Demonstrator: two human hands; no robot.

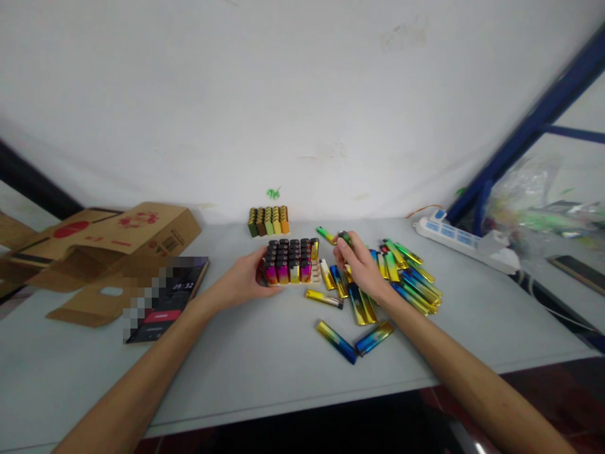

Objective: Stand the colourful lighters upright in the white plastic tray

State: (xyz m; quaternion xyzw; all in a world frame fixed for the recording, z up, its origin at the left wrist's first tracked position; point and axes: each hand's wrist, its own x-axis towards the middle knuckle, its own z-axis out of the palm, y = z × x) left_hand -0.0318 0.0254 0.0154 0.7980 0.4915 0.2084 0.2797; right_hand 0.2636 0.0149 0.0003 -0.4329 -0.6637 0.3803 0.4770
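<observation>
Upright lighters (288, 261) with dark tops and shiny pink-and-gold bodies fill most of a pale tray (316, 272). My left hand (250, 276) grips the left side of this block, thumb in front and fingers behind. One gold lighter (315, 248) stands at the back of the tray's right column, with bare slots in front of it. To the right, my right hand (357, 260) is closed around a lighter (345, 237), of which only the dark-and-green end shows. Loose blue, green and gold lighters (416, 287) lie heaped beside and beneath that hand.
A second block of lighters (268, 221) stands near the wall. An opened cardboard box (155, 233) and a tablet-like screen (163, 302) lie on the left. A white power strip (466, 243) runs along the right. Two lighters (354, 340) lie near the front.
</observation>
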